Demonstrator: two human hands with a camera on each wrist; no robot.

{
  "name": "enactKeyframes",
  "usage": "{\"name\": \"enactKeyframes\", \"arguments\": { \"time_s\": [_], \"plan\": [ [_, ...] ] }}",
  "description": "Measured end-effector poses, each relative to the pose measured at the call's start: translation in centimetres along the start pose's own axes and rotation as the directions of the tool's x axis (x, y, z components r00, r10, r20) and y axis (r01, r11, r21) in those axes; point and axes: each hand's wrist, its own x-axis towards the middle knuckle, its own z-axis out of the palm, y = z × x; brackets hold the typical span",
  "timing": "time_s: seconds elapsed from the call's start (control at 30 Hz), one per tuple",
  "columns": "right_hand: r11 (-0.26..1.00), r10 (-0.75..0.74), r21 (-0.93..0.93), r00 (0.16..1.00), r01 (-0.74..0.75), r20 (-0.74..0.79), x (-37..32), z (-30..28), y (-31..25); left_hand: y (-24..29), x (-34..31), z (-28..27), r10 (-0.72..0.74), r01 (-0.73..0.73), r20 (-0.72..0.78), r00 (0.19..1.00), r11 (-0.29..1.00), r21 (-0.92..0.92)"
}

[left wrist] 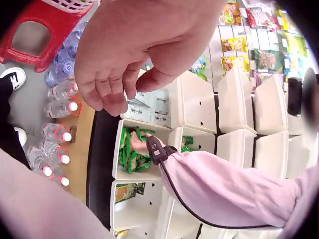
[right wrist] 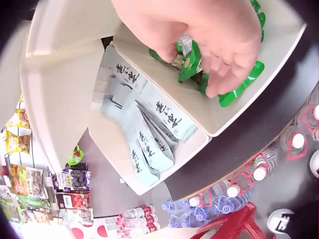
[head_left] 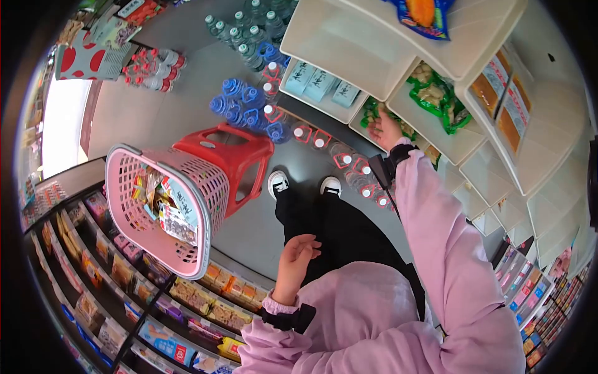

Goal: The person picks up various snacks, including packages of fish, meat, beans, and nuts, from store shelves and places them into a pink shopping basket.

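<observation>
My right hand (head_left: 385, 129) reaches down into a white bin of green packets (left wrist: 130, 162). In the right wrist view, the fingers of this hand (right wrist: 199, 37) lie among the packets, thumb apart from the other fingers, with a green packet (right wrist: 190, 63) showing in the gap; no firm grip is visible. My left hand (head_left: 298, 265) hangs in front of my body, fingers loosely bent, holding nothing. The left wrist view shows that hand (left wrist: 144, 45) large at the top. Pale blue pouches (right wrist: 154, 107) fill the neighbouring bin.
A pink basket (head_left: 215, 187) with several packaged goods stands at the left by a red stool (head_left: 240, 159). Water bottles (head_left: 358, 171) line the floor along the bins' base. Snack shelves (head_left: 131, 280) curve round the lower left. Upper bins (head_left: 349, 37) rise over the lower row.
</observation>
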Motion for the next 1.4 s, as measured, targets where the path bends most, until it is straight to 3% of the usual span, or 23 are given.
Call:
{"name": "enactKeyframes", "arguments": {
  "time_s": [0.13, 0.3, 0.4, 0.53, 0.67, 0.73, 0.8, 0.87, 0.97, 1.0, 1.03, 1.1, 1.2, 1.23, 1.33, 1.37, 1.4],
  "plan": [
    [0.999, 0.035, 0.025, 0.999, -0.035, -0.013, 2.2, -0.2, -0.5, -0.7, -0.2, -0.9, -0.024, 0.022, -0.096, 0.995, 0.999, -0.027],
    [0.988, -0.072, 0.143, 0.996, 0.064, 0.052, 1.8, -2.8, 0.1, -0.6, 0.4, 0.1, -0.011, 0.011, -0.056, 0.998, 1.0, -0.001],
    [0.964, -0.253, 0.099, 0.966, 0.247, 0.059, -4.2, -3.3, 0.0, 0.1, 0.8, 1.3, 0.0, 0.001, -0.017, 1.0, 1.0, 0.018],
    [0.937, -0.345, 0.103, 0.929, 0.333, 0.134, -12.1, -5.4, 1.5, 1.2, 1.3, 2.3, -0.012, 0.01, 0.077, 0.997, 0.999, 0.031],
    [0.955, -0.26, -0.054, 0.912, 0.291, 0.317, -19.7, -6.4, 2.8, 2.3, 1.2, 2.7, -0.054, 0.061, 0.135, 0.989, 0.997, -0.042],
    [0.917, -0.207, -0.221, 0.869, 0.333, 0.45, -22.5, -6.6, 3.5, 3.5, 0.8, 3.0, -0.103, 0.117, 0.107, 0.989, 0.984, -0.135],
    [0.855, -0.198, -0.292, 0.79, 0.429, 0.58, -24.2, -6.5, 4.2, 4.8, 0.1, 2.2, -0.124, 0.172, 0.189, 0.974, 0.95, -0.261],
    [0.807, -0.164, -0.326, 0.718, 0.492, 0.677, -26.0, -4.9, 3.7, 6.3, -0.8, 1.1, -0.109, 0.229, 0.311, 0.944, 0.895, -0.382],
    [0.798, -0.076, -0.348, 0.654, 0.492, 0.752, -30.2, -0.8, 2.5, 7.9, -3.0, -0.7, 0.005, 0.143, 0.376, 0.926, 0.92, -0.366],
    [0.785, -0.06, -0.309, 0.563, 0.537, 0.824, -30.7, 0.5, 2.3, 8.2, -3.9, -1.3, 0.044, 0.109, 0.385, 0.922, 0.924, -0.367],
    [0.743, -0.053, -0.32, 0.529, 0.587, 0.847, -30.6, 1.6, 2.9, 8.7, -4.6, -2.0, 0.068, 0.092, 0.378, 0.923, 0.916, -0.391],
    [0.652, -0.029, -0.318, 0.442, 0.688, 0.897, -31.1, 4.1, 3.4, 8.9, -5.8, -3.9, 0.122, 0.007, 0.32, 0.94, 0.927, -0.374],
    [0.557, 0.133, -0.455, 0.466, 0.694, 0.875, -31.9, 8.1, 4.7, 8.8, -7.2, -6.7, 0.174, -0.064, 0.215, 0.961, 0.897, -0.438],
    [0.662, 0.116, -0.39, 0.427, 0.64, 0.897, -32.5, 9.9, 5.4, 8.6, -7.5, -8.0, 0.178, -0.082, 0.172, 0.969, 0.886, -0.457],
    [0.538, 0.144, -0.378, 0.36, 0.753, 0.922, -32.7, 14.5, 7.6, 7.7, -7.7, -11.8, 0.193, -0.129, 0.061, 0.979, 0.829, -0.543],
    [0.508, 0.036, -0.298, 0.325, 0.808, 0.945, -32.9, 16.1, 8.6, 7.7, -7.8, -12.8, 0.195, -0.154, 0.011, 0.981, 0.805, -0.573],
    [0.522, 0.054, -0.327, 0.352, 0.788, 0.934, -33.1, 17.9, 9.3, 7.9, -7.8, -13.9, 0.193, -0.177, -0.038, 0.98, 0.78, -0.6]
  ]
}}
